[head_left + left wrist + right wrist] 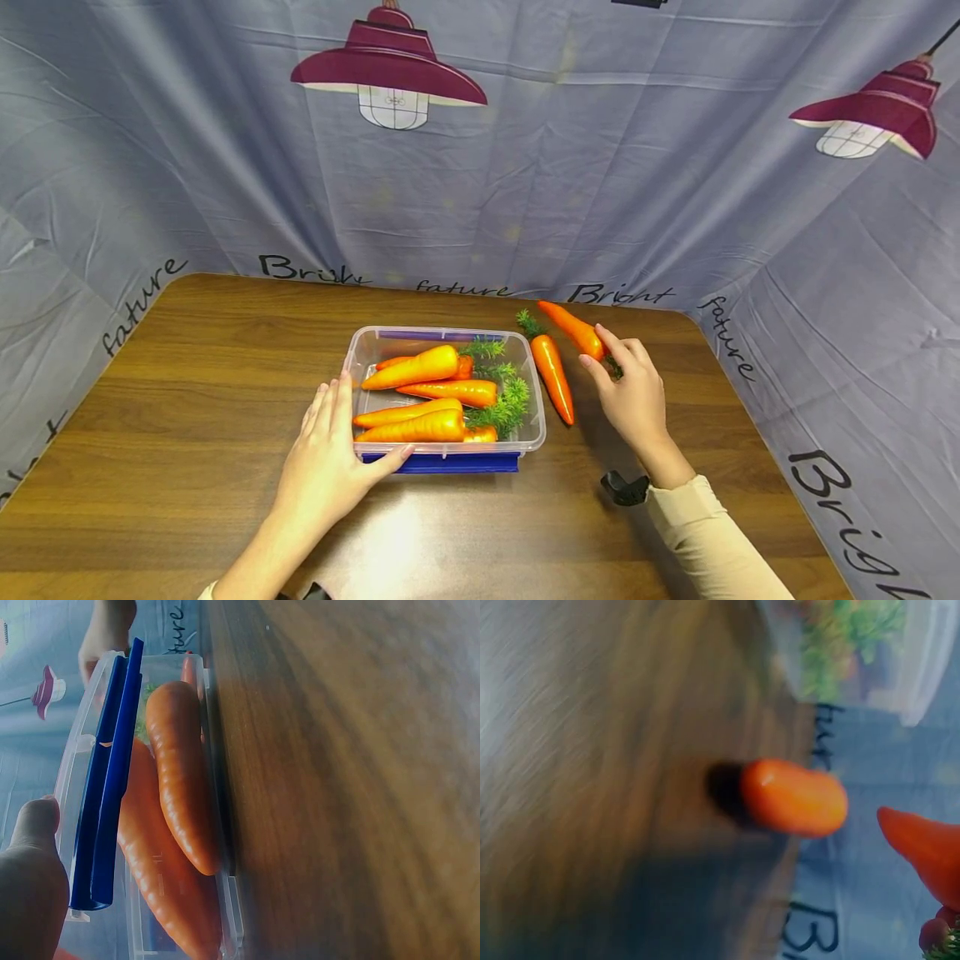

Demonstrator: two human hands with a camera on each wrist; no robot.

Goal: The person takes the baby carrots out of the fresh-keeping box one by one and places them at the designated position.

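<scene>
The right hand [633, 396] grasps, between thumb and fingers, the thick leafy end of a glossy orange tapered carrot [573, 327], its tip pointing away from the person; the left hand [322, 458] grips nothing, its straight fingers lying along the left wall of a clear plastic rectangular container [480, 447], the thumb at the near rim by a blue plastic latch [457, 463]; inside lie several orange carrots [431, 425], green feathery tops [506, 408] to the right; a loose orange carrot with a green top [553, 379] lies just right of the container, on a brown wood-grain table [195, 400]; behind hangs a grey-blue fabric curtain [510, 208] printed with maroon lamps [390, 62].
</scene>
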